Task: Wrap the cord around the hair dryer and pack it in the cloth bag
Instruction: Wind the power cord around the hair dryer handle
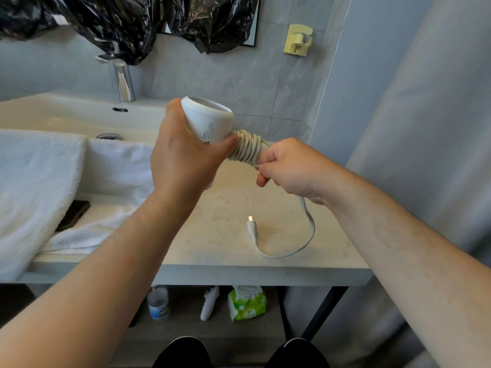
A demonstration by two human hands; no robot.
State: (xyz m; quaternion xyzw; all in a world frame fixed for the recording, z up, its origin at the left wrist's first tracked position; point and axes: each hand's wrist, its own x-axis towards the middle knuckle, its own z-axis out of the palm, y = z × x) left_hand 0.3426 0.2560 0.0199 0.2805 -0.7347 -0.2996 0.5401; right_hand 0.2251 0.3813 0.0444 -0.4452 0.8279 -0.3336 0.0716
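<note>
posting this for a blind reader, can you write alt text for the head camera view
A person's left hand grips a white hair dryer above a bathroom counter while the right hand winds its cord around the handle. The loose end and plug trail on the counter, with white towels and a sink to the left.
</note>
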